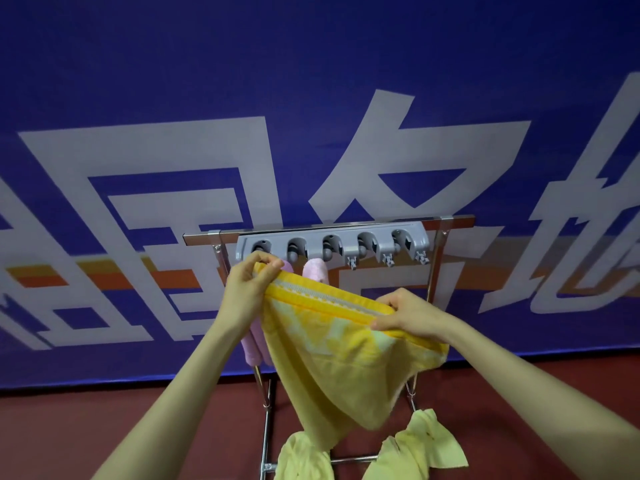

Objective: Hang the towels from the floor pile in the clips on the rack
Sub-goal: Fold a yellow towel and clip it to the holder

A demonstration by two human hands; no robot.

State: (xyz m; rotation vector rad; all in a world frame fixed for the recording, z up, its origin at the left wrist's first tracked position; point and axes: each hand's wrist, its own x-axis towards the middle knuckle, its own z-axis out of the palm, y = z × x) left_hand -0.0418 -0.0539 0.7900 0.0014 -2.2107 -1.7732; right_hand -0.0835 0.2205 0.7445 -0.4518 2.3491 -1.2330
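- The left hand point(247, 289) pinches one end of the hemmed edge of a bright yellow terry towel point(332, 344), fingers clenched on the cloth just below the leftmost clip.
- The right hand point(408, 315) grips the other end of that edge, thumb on top, lower and to the right, so the edge runs taut at a slant between the two hands.
- The rest of the yellow towel hangs down in a loose point in front of the chrome tube rack point(446, 221).
- A grey plastic clip bar point(332, 245) with five round holders is fixed under the rack's top rail.
- A pale pink towel point(315, 271) hangs from the bar (partly hidden behind the yellow one).
- Pale yellow-green towels point(424, 445) lie on the dark red floor point(104, 420) at the rack's foot.
- Behind stands a blue banner with large white characters point(173, 81).
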